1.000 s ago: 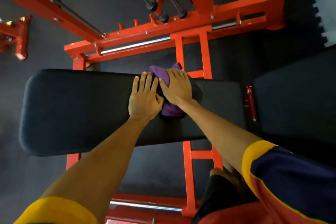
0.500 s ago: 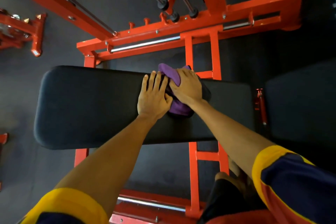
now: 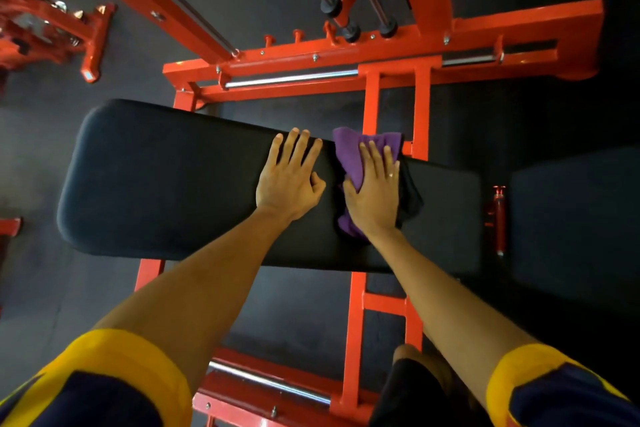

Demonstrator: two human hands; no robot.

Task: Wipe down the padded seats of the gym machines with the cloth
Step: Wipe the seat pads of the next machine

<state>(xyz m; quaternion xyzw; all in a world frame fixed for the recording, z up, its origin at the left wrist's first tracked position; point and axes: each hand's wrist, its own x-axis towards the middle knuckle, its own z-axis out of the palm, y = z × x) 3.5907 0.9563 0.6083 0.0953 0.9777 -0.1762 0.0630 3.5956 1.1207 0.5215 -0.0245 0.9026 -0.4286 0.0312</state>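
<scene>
Purple cloth [image 3: 360,149] pressed on seat pad [image 3: 173,177] under right hand [image 3: 375,196], fingers [image 3: 367,159] straight; left hand [image 3: 289,180] flat beside, holding nothing

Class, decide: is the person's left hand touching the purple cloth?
Apart. The head view shows a strip of black seat pad between the left hand and the purple cloth, which lies under the right hand.

The left arm [image 3: 194,288] and right arm [image 3: 450,291] reach forward and down, nearly straight, bare from the yellow-edged short sleeves [image 3: 114,364] to the wrists. The left hand [image 3: 289,180] lies flat, palm down, on the padded seat [image 3: 173,177], fingers straight and slightly spread. The right hand [image 3: 375,194] lies just beside it, not touching, palm down, with straight fingers pressing on the cloth [image 3: 353,152]. A ring [image 3: 390,175] shows on one finger.
</scene>
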